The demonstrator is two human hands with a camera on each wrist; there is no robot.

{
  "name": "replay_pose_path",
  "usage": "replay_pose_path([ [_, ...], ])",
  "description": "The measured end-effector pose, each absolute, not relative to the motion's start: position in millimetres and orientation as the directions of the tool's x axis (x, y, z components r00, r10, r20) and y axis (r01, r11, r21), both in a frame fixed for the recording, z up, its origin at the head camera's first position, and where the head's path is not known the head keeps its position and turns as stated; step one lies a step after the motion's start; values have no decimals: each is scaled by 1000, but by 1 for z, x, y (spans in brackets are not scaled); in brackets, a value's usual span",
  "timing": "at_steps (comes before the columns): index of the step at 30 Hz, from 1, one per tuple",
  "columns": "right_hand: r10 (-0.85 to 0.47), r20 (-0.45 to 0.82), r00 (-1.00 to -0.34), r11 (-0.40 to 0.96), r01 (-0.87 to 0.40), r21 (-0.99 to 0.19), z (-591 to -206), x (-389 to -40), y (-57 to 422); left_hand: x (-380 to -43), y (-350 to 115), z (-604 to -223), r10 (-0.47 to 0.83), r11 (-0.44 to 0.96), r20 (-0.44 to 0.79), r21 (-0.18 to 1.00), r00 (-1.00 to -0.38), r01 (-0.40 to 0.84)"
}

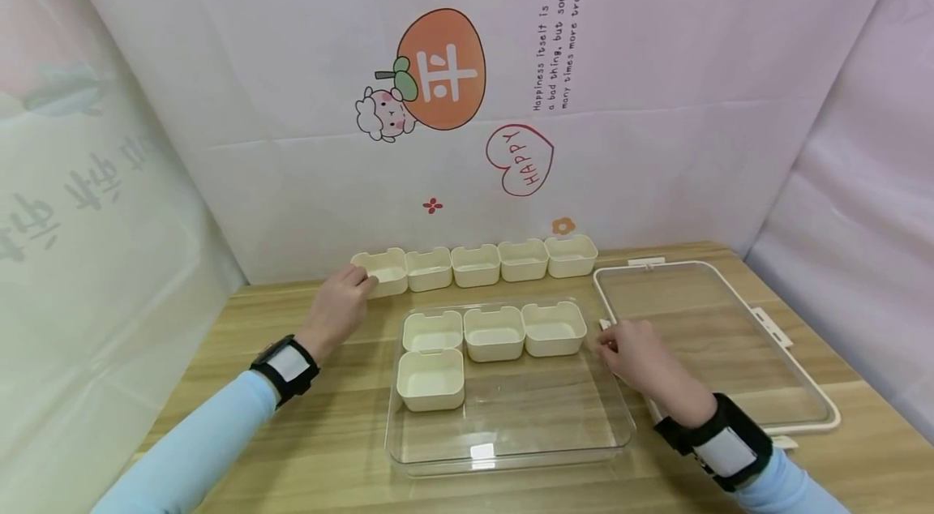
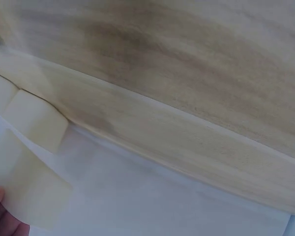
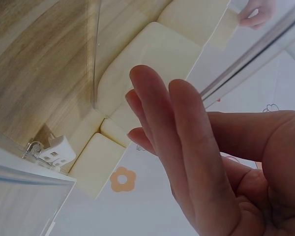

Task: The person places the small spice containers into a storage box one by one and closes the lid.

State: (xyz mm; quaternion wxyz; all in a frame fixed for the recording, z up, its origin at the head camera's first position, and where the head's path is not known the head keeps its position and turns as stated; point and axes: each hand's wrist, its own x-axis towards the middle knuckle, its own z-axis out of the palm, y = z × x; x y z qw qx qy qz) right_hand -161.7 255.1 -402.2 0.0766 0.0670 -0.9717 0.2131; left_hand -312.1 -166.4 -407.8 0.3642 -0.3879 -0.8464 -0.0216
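Note:
My left hand (image 1: 337, 310) pinches a small cream plastic bin (image 1: 388, 277) at the left end of the back row. In the left wrist view, the fingertips (image 2: 7, 223) hold that bin (image 2: 37, 187), which looks tilted and apart from its neighbours. Several matching bins (image 1: 494, 336) sit inside a wide clear plastic box (image 1: 511, 463): three along its back side, and another in front of the left one. My right hand (image 1: 645, 360) is at the box's right side, fingers loosely bent with nothing between them; the right wrist view shows the same hand (image 3: 201, 152) up close.
Several more cream bins (image 1: 476, 267) line the back of the wooden table (image 1: 321, 433), against a printed white cloth (image 1: 306, 198). A clear lid with a white rim (image 1: 806, 380) and side clips lies to the right of the box, partly under the right forearm.

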Motion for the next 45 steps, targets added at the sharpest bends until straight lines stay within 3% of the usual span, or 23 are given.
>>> replay_pose_path([
  [4,-101,183,-978,903,-168,-396,-403,-161,256,-304,-162,-404,658,673,640,-263,-398,691],
  [11,-98,181,-978,900,-165,-404,-402,-160,255,-292,-154,-399,673,657,624,-257,-397,709],
  [18,-97,181,-979,896,-165,-412,-402,-159,256,-281,-144,-392,697,615,632,-283,-339,736],
  [45,-118,228,-967,911,-197,-362,-401,-161,255,-242,-107,-377,736,552,609,-285,-297,784],
])
